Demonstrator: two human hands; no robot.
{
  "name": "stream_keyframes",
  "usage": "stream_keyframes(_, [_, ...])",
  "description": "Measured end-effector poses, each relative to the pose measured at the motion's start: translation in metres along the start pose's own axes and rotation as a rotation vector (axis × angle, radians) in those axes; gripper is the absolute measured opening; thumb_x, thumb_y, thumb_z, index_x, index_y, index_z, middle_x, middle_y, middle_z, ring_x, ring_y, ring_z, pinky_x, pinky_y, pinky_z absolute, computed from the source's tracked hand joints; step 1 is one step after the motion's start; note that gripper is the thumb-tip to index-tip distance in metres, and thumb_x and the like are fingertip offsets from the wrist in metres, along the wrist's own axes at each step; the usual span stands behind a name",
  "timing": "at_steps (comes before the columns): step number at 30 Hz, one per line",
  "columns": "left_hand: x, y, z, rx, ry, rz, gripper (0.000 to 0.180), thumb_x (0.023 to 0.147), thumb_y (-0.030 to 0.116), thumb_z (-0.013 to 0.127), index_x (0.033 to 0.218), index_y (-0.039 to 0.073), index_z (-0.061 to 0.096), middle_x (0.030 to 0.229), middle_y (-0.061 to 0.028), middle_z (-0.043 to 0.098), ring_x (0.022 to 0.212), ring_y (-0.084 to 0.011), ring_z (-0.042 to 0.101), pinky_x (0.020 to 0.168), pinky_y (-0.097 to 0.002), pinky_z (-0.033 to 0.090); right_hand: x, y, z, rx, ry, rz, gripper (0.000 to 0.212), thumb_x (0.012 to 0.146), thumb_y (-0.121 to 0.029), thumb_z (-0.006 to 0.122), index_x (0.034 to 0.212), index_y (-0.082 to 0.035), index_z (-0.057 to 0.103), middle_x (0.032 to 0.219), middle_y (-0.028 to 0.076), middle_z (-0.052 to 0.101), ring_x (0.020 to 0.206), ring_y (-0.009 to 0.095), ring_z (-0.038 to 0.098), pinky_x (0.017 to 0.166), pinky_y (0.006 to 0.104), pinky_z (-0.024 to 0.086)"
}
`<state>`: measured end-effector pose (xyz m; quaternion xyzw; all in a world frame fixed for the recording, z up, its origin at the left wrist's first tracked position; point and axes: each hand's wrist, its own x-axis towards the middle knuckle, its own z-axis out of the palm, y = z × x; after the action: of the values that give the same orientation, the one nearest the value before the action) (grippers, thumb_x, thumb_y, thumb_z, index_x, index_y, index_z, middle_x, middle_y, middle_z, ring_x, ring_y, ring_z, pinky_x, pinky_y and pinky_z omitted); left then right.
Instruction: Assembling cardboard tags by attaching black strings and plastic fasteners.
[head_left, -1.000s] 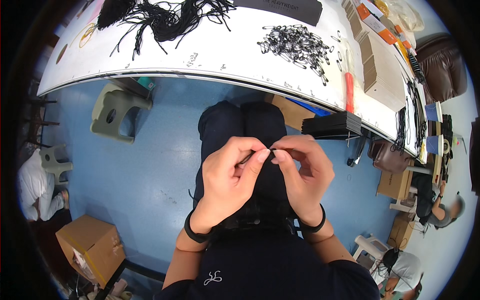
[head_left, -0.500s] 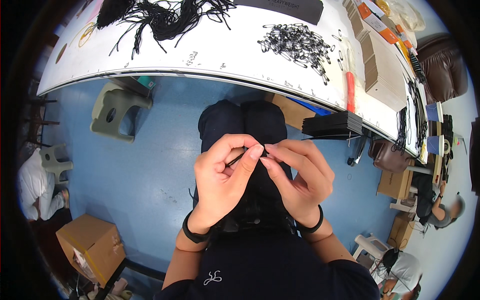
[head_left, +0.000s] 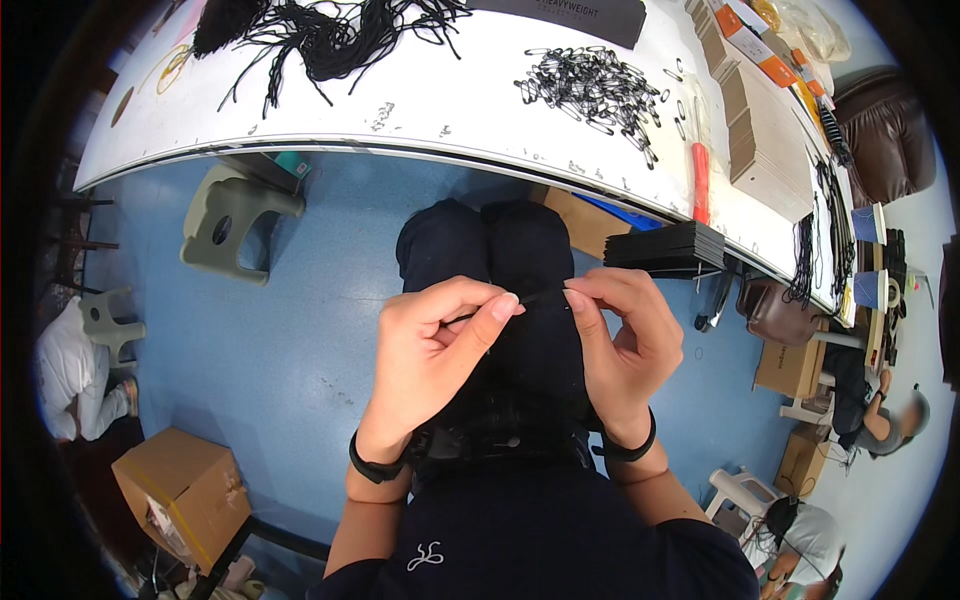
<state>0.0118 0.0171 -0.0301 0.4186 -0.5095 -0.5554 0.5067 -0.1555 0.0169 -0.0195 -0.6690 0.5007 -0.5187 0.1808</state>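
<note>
Over my lap both hands are raised, their fingertips a short way apart. My left hand (head_left: 437, 342) is closed, thumb pressed to forefinger, with a thin black cord (head_left: 458, 319) running through the pinch. Toward my right hand (head_left: 632, 342) the cord is hard to follow against the dark trousers (head_left: 530, 245). The right thumb and forefinger are also pinched, and the thing between them is too small to make out, possibly the cord's other end. On the white table (head_left: 400, 110) beyond lie a heap of black safety pins (head_left: 590, 85) and a bundle of black cords (head_left: 345, 45).
A stack of black cards (head_left: 665, 248) sits by the table's front edge, below a red-handled tool (head_left: 701, 180). Beige card stacks (head_left: 765, 145) line the right side. A grey-green stool (head_left: 235, 225) and a cardboard box (head_left: 185, 495) stand at left. Other people sit at the sides.
My hands have drawn apart, the right moving right and the left slightly left. Their fingertips nearly met before; a gap now separates them.
</note>
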Motion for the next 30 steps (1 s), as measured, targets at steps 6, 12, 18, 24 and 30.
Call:
stream_keyframes(6, [0.012, -0.001, -0.01, 0.252, -0.27, 0.117, 0.022, 0.096, 0.015, 0.051, 0.083, -0.001, 0.059, 0.073, -0.0034, 0.059, 0.069, -0.0096, 0.052, 0.063, -0.0246, 0.042, 0.0, 0.0, -0.002, 0.021, -0.052, -0.034, 0.015, 0.072, 0.005, 0.072, 0.085, -0.001, 0.067, 0.08, 0.01, 0.064, 0.069, 0.02, 0.061, 0.061, 0.0267, 0.048])
stream_keyframes(12, [0.011, -0.004, 0.001, -0.101, -0.309, -0.064, 0.027, 0.099, 0.022, 0.041, 0.091, -0.001, 0.054, 0.077, -0.0032, 0.051, 0.072, -0.0122, 0.049, 0.071, -0.0262, 0.04, -0.002, 0.003, -0.002, 0.0, -0.059, -0.038, 0.017, 0.07, 0.005, 0.072, 0.086, -0.001, 0.068, 0.081, 0.009, 0.064, 0.07, 0.02, 0.061, 0.061, 0.0275, 0.048])
stream_keyframes(18, [0.01, -0.003, 0.003, -0.294, -0.257, -0.297, 0.022, 0.098, 0.02, 0.048, 0.09, 0.001, 0.056, 0.08, 0.0009, 0.057, 0.075, -0.0023, 0.047, 0.064, -0.0171, 0.035, -0.002, 0.002, -0.002, -0.091, -0.085, -0.103, 0.02, 0.069, 0.004, 0.072, 0.087, -0.004, 0.067, 0.082, 0.006, 0.064, 0.07, 0.019, 0.06, 0.059, 0.0269, 0.046])
stream_keyframes(24, [0.007, -0.003, 0.01, -0.27, -0.09, -0.194, 0.014, 0.091, 0.01, 0.061, 0.095, -0.003, 0.063, 0.081, -0.0004, 0.063, 0.066, 0.001, 0.044, 0.055, -0.0143, 0.032, -0.002, 0.003, -0.002, -0.07, -0.063, -0.112, 0.02, 0.069, 0.003, 0.073, 0.086, -0.004, 0.067, 0.082, 0.006, 0.064, 0.069, 0.019, 0.059, 0.058, 0.0272, 0.045])
stream_keyframes(30, [0.006, -0.012, 0.016, -0.294, -0.001, -0.067, 0.015, 0.088, 0.007, 0.064, 0.098, -0.003, 0.068, 0.075, 0.0011, 0.066, 0.061, 0.0031, 0.046, 0.048, -0.0154, 0.032, 0.0, 0.003, -0.004, -0.075, -0.064, -0.114, 0.019, 0.069, 0.003, 0.073, 0.086, -0.003, 0.067, 0.082, 0.006, 0.064, 0.069, 0.019, 0.06, 0.059, 0.0269, 0.046])
